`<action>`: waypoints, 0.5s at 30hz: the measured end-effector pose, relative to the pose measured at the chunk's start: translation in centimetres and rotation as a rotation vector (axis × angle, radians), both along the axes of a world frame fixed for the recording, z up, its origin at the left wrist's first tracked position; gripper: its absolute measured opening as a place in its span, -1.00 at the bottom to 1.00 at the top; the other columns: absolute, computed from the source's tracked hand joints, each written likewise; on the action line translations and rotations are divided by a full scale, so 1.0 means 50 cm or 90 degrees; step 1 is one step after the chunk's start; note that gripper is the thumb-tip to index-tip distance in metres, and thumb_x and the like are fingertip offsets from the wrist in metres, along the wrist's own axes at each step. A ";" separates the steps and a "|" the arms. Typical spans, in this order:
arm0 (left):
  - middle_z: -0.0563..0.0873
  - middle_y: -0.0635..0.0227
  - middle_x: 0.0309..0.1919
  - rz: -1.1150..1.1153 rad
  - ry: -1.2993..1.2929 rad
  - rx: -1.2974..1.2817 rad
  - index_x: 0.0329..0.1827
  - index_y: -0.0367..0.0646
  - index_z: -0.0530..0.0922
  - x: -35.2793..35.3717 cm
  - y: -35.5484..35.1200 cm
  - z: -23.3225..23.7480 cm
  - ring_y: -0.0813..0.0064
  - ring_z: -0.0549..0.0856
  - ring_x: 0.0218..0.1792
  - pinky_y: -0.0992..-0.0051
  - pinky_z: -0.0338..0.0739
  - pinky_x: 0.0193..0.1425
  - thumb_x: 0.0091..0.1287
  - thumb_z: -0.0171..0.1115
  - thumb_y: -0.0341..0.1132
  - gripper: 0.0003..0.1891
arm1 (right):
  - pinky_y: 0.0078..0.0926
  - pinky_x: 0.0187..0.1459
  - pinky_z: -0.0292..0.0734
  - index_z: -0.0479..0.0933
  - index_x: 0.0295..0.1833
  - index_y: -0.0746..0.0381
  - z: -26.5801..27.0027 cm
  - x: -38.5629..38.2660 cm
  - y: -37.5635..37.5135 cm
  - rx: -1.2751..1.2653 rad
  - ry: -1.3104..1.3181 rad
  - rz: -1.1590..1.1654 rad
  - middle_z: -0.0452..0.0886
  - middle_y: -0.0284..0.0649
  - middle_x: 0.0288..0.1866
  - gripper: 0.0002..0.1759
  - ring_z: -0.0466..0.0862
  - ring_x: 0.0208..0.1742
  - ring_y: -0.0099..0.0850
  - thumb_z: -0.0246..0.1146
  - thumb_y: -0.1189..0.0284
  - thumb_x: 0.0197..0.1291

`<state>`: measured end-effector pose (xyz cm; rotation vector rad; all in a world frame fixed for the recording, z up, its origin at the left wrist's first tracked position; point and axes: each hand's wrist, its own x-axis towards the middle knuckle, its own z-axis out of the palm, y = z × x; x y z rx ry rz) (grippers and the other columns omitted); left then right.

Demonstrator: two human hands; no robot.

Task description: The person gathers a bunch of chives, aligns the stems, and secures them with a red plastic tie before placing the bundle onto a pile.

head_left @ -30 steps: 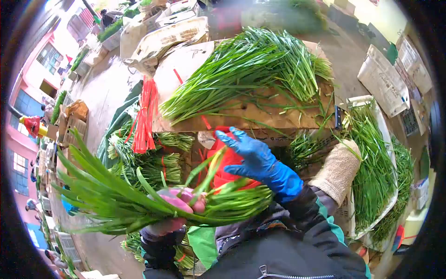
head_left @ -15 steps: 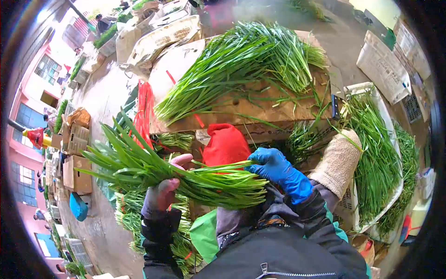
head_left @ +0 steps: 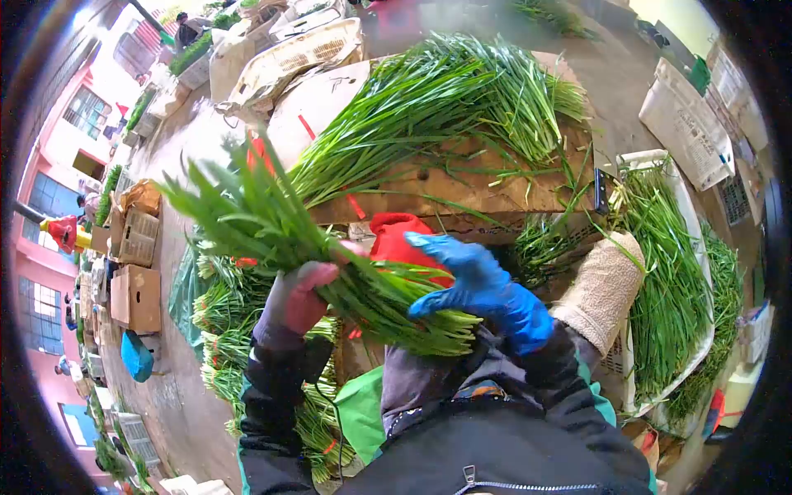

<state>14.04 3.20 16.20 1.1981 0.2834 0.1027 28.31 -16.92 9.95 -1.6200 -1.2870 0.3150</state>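
Observation:
My left hand [head_left: 304,299] is wrapped round a bunch of garlic chives [head_left: 375,301], holding it in front of my lap. The leafy tips fan out to the upper left, blurred by motion, while the pale stem ends point right. Over the stem end is my right hand [head_left: 495,293] in a blue glove, its thumb and fingers spread apart and nothing gripped. Beyond my hands, a large heap of loose chives [head_left: 429,107] lies on a wooden board [head_left: 392,194]. A red covering [head_left: 403,238] on my knee shows behind the bunch.
A white crate [head_left: 707,276] full of chives stands at my right, beside a knee wrapped in tan cloth [head_left: 606,276]. Several tied bunches [head_left: 223,346] lie on the floor at my left. Farther left are cardboard boxes [head_left: 136,297] and a blue stool [head_left: 138,356].
My right hand has let go of the strands it pinched at the stem end and opened its fingers. The bunch has tilted, its leafy tips rising in my left hand.

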 end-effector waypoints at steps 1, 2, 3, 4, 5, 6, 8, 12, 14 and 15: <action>0.61 0.14 -0.07 -0.005 -0.001 -0.003 -0.01 -0.33 0.50 0.015 -0.004 0.003 0.28 0.60 -0.02 0.29 0.46 0.14 0.11 0.17 -0.23 -0.57 | -0.38 0.28 0.27 0.25 0.29 0.40 0.030 -0.023 0.023 0.042 0.039 0.047 0.41 0.00 0.25 0.03 0.41 0.29 -0.23 0.56 0.22 -0.33; 0.61 0.15 -0.05 -0.003 0.020 -0.035 0.00 -0.31 0.50 0.034 -0.010 0.012 0.28 0.59 -0.01 0.29 0.45 0.15 0.12 0.17 -0.23 -0.58 | -0.38 0.31 0.23 0.16 0.35 0.37 0.053 -0.043 0.044 0.088 0.073 0.096 0.33 0.00 0.31 0.12 0.37 0.32 -0.24 0.58 0.25 -0.36; 0.62 0.17 -0.07 0.019 0.011 -0.117 0.04 -0.29 0.49 0.052 -0.019 0.011 0.30 0.59 -0.01 0.32 0.45 0.16 0.17 0.15 -0.25 -0.60 | -0.39 0.26 0.29 0.13 0.38 0.32 0.035 -0.065 0.063 0.053 0.022 0.058 0.34 -0.01 0.30 0.08 0.42 0.27 -0.26 0.56 0.32 -0.28; 0.61 0.18 -0.05 0.040 -0.017 -0.125 0.07 -0.28 0.46 0.076 -0.029 0.015 0.31 0.59 0.01 0.32 0.44 0.16 0.20 0.13 -0.26 -0.60 | -0.40 0.20 0.35 0.20 0.34 0.29 0.042 -0.070 0.066 0.089 0.200 0.064 0.40 -0.05 0.25 -0.02 0.47 0.21 -0.31 0.53 0.36 -0.23; 0.61 0.19 -0.03 0.061 -0.046 -0.134 0.11 -0.27 0.44 0.097 -0.041 0.021 0.32 0.58 0.02 0.33 0.44 0.16 0.23 0.11 -0.27 -0.60 | -0.41 0.15 0.40 0.27 0.31 0.27 0.050 -0.073 0.069 0.122 0.377 0.069 0.46 -0.10 0.19 -0.12 0.51 0.14 -0.36 0.51 0.40 -0.18; 0.61 0.19 -0.03 0.070 -0.049 -0.136 0.11 -0.27 0.44 0.114 -0.056 0.028 0.32 0.58 0.02 0.33 0.44 0.16 0.23 0.11 -0.27 -0.60 | -0.41 0.15 0.40 0.27 0.31 0.27 0.038 -0.068 0.074 0.117 0.376 0.077 0.46 -0.10 0.19 -0.12 0.51 0.14 -0.36 0.51 0.40 -0.18; 0.56 0.22 0.05 0.071 -0.071 -0.102 0.19 -0.25 0.37 0.143 -0.087 0.045 0.37 0.56 0.04 0.35 0.44 0.16 0.28 0.09 -0.27 -0.56 | -0.44 0.03 0.47 0.42 0.17 0.26 0.004 -0.037 0.070 0.110 0.289 -0.049 0.56 -0.22 0.03 -0.36 0.56 -0.02 -0.48 0.45 0.45 -0.11; 0.51 0.21 0.12 0.062 -0.120 0.048 0.26 -0.27 0.29 0.170 -0.107 0.094 0.39 0.54 0.07 0.34 0.44 0.14 0.30 0.08 -0.24 -0.50 | -0.51 -0.17 0.54 0.55 -0.05 0.27 0.011 0.049 0.007 0.047 0.306 -0.161 0.65 -0.28 -0.22 -0.61 0.61 -0.23 -0.57 0.41 0.50 -0.06; 0.49 0.19 0.14 0.070 -0.153 0.077 0.29 -0.27 0.26 0.154 -0.083 0.116 0.37 0.53 0.09 0.33 0.43 0.15 0.29 0.09 -0.22 -0.46 | -0.56 -0.27 0.55 0.56 -0.03 0.28 0.029 0.085 -0.027 0.016 0.399 -0.297 0.65 -0.30 -0.27 -0.62 0.62 -0.29 -0.58 0.37 0.52 -0.04; 0.48 0.17 0.15 0.076 -0.180 0.111 0.31 -0.28 0.23 0.146 -0.070 0.127 0.34 0.52 0.11 0.32 0.43 0.17 0.28 0.10 -0.20 -0.42 | -0.56 -0.27 0.55 0.56 -0.03 0.28 0.022 0.104 -0.046 0.015 0.393 -0.299 0.65 -0.30 -0.27 -0.62 0.62 -0.29 -0.58 0.37 0.52 -0.04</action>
